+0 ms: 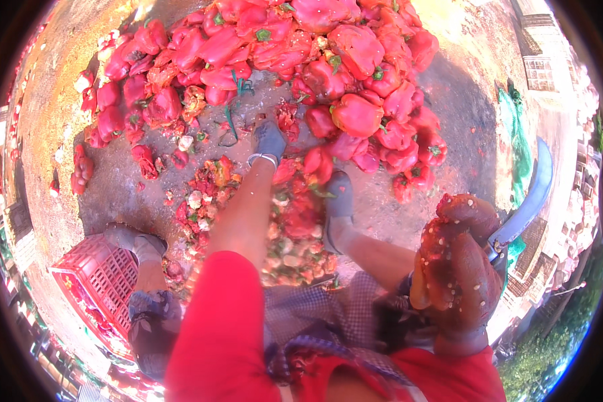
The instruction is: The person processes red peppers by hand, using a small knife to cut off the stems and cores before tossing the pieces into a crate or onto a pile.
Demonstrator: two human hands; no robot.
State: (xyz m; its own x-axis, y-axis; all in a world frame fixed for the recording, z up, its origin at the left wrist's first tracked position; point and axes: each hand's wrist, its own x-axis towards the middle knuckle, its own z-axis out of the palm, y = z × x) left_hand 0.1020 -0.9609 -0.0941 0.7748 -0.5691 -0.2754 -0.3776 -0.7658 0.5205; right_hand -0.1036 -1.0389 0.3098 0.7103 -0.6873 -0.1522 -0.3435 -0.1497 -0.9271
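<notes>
My left hand point(269, 139), in a grey glove with a white band at the wrist, reaches down to the ground at the foot of a heap of red bell peppers point(358, 114). Its fingers point away from me, and whether they grip anything is hidden. Beside it lie a loop of green string point(230, 124) and torn pepper scraps point(288, 120). Raised close at the right, my right hand point(459, 268) is closed round the handle of a curved knife point(528, 201). Its glove is wet and dotted with seeds; the blade points up and away.
Cut pepper cores and seeds point(208, 201) cover the ground between my feet. My right shoe point(340, 194) stands against the heap's near edge. A red plastic crate point(100, 288) tilts at the left beside my left foot. Green netting point(516, 141) lies at the right.
</notes>
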